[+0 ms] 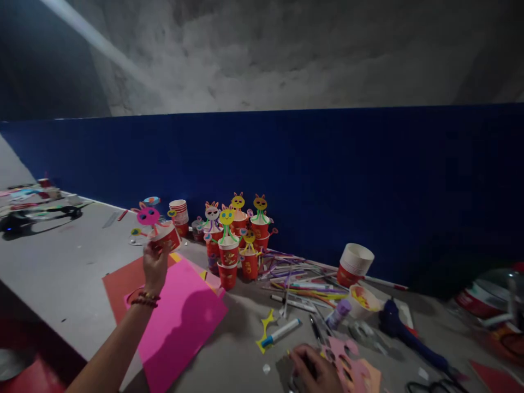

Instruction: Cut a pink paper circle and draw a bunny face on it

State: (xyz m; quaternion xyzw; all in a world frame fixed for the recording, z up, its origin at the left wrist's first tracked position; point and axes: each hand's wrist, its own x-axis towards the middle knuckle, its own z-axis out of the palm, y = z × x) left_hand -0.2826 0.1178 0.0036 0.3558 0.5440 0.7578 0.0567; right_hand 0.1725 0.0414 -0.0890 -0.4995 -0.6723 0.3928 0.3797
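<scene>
Cup [168, 237], one, left of frame centre: left hand [156, 262] clamped low on it, presumably to spare the pink head [148, 216]. Right hand [314, 372], lower centre, half-curled; cannot tell whether it grips anything. One pink sheet [186, 322] below left hand. Five cup figures [227, 217] mid-frame, probably grouped to free the counter [73, 262]. Two plain cup stacks [354, 265].

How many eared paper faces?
6: pink face above the left hand; rightward, white face, front yellow face, rear yellow face, low orange face, rear orange face. More may be hidden.
</scene>
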